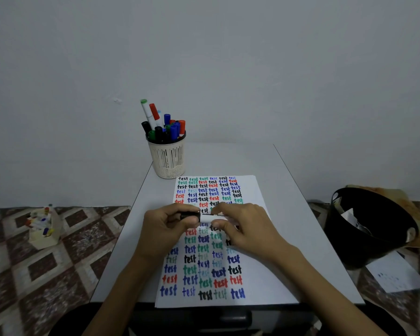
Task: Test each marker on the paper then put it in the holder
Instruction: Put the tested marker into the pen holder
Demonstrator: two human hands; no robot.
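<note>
While the marker (207, 217) lies level just above the middle of the paper (260, 282), the left hand (170, 221) has its fingers curled round the black cap (189, 216) and the right hand (243, 226) pinches the white barrel. I judge the cap is coming off or going on, and I cannot tell which. Either move needs a straight pull or push, and later a free gap in the crowded holder (167, 158) at the far left of the surface (228, 158).

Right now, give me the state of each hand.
Left hand: closed, gripping the black end of the marker.
Right hand: closed, pinching the marker's white barrel.
</note>
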